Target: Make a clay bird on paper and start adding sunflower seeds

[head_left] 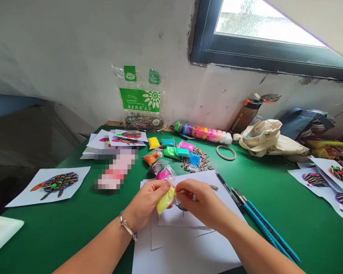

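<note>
My left hand (145,201), with a metal bracelet at the wrist, is closed on a small clear packet of pale yellow modelling clay (165,202). The thumb and fingers of my right hand (202,199) pinch the packet's end, where a bit of yellow shows. Both hands are above white sheets of paper (185,247). A dark shape on the top sheet is partly hidden beneath my right hand. Just beyond lie packets of clay, among them a magenta one (163,174), and a heap of sunflower seeds (201,161).
Right of the paper lie a black pen (227,187) and blue-handled scissors (263,220). Seed-covered animal pictures (60,182) rest at left and right. A seed bag (140,102) leans on the wall, near a roll of coloured clay (202,133), tape ring (226,147), bottle (246,114) and cloth bag (263,137).
</note>
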Tool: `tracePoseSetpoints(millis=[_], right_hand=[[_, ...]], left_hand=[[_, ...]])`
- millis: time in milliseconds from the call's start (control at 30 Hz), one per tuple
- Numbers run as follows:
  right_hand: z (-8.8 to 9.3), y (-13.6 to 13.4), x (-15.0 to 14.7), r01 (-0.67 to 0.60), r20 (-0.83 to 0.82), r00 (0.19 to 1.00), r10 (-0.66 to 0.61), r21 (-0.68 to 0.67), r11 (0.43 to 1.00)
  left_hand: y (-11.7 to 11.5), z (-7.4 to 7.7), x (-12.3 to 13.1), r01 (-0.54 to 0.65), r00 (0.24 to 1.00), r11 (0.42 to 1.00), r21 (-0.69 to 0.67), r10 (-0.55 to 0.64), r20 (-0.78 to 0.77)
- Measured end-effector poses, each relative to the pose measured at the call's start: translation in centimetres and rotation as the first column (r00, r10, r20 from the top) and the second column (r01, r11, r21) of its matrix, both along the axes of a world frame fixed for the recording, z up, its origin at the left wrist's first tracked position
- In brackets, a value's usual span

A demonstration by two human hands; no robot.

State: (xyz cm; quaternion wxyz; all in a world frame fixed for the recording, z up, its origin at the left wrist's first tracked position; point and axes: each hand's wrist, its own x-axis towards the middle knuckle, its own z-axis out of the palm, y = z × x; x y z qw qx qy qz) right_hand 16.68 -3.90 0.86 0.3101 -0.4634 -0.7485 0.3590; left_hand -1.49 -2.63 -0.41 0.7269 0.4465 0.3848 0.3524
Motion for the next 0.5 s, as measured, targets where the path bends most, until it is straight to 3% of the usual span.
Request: tracePoseSetpoints(millis=[133,300,400,500], right_hand=[[0.45,0.0,0.06,-0.07,-0.18,0.983,0.037,-0.179,0.981],[0.22,0.35,0.06,-0.079,-0.365,0.926,-0.099,-0.443,0.893],[0.09,0.56,0.05,-0.075,-0.399,0.905,-0.15,-0.495,0.866],[-0.11,0.67,0.01,-0.028,-0.414,0.889,-0.198,-0.479,0.877]], left_hand=[[0.08,-0.09,0.18,-0.047,0.996,0.996,0.073,0.052,-0.079],[-0.21,-0.06,0.31,-0.072,0.976,0.988,0.135,0.098,-0.192],[-0.4,-0.04,0.4,-0.073,0.971,0.99,0.119,0.098,-0.219],[-0.46,0.03,0.49,-0.073,0.968,0.989,0.128,0.101,-0.232]])
